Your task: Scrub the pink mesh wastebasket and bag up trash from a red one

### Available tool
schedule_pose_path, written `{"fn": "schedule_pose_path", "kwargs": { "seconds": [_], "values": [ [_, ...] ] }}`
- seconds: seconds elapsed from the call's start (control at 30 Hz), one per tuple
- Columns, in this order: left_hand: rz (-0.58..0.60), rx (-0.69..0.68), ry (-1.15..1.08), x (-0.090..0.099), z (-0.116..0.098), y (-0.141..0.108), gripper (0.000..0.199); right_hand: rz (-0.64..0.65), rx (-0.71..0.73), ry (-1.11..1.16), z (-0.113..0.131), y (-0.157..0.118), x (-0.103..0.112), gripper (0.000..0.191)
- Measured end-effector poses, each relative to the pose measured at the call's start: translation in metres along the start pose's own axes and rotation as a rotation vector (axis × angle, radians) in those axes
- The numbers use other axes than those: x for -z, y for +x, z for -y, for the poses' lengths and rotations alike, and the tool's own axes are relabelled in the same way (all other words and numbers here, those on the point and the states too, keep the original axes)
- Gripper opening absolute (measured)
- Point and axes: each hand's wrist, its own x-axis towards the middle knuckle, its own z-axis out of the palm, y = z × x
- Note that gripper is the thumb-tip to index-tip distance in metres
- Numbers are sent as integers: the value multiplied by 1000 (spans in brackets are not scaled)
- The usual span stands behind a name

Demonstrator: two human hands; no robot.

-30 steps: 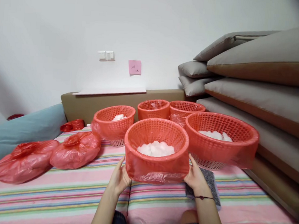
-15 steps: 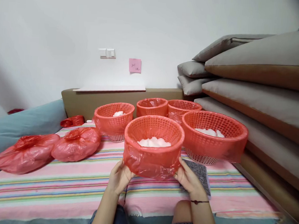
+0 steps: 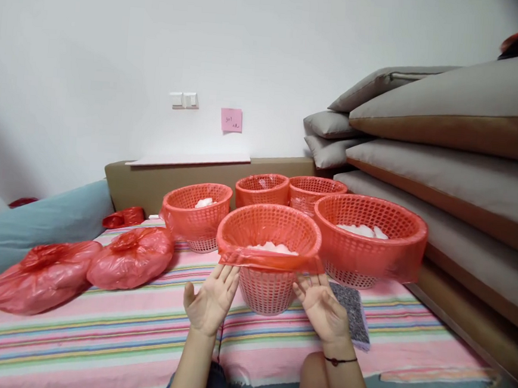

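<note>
In front of me stands a perforated plastic basket (image 3: 267, 293) with white contents (image 3: 275, 248) inside. A red plastic bag (image 3: 263, 260) lines it and folds over its rim, the front fold bunched high. My left hand (image 3: 211, 301) is palm up at the basket's left front, fingers stretched out and their tips under the bag's folded edge. On the right front, my right hand (image 3: 323, 309) is likewise palm up with fingers extended, tips tucked under the fold. Neither hand is closed.
Behind stand a left basket (image 3: 200, 228), a large right basket (image 3: 366, 250) and two back baskets (image 3: 262, 188), all bag-lined. Two tied red bags (image 3: 131, 258) lie left, near a red roll (image 3: 124, 217). A grey cloth (image 3: 352, 315) lies right. Stacked cushions (image 3: 443, 128) border the right side.
Both hands have turned palm up with fingers stretched out. The bag's front overhang has risen toward the rim, baring the basket's lower wall. The view has tilted slightly.
</note>
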Motion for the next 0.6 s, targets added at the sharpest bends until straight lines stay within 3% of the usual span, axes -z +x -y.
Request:
{"fn": "schedule_pose_path", "kwargs": {
  "seconds": [0.1,0.2,0.3,0.4,0.5,0.6],
  "values": [
    [-164,82,221,-21,-13,17,58,-13,55,-155,8,0,-16,67],
    [-300,187,689,-47,-25,36,44,-44,115,-486,21,6,-30,67],
    [-352,83,1250,-69,-30,54,28,12,141,-914,40,18,-44,51],
    [-312,-24,1613,-76,-27,65,4,105,116,-1251,61,32,-59,31],
    [-370,-56,1734,-71,-22,64,23,151,-7,-1391,75,43,-70,21],
    [-451,-129,1674,-60,-16,57,21,194,-82,-1323,76,48,-73,25]
  ]
}}
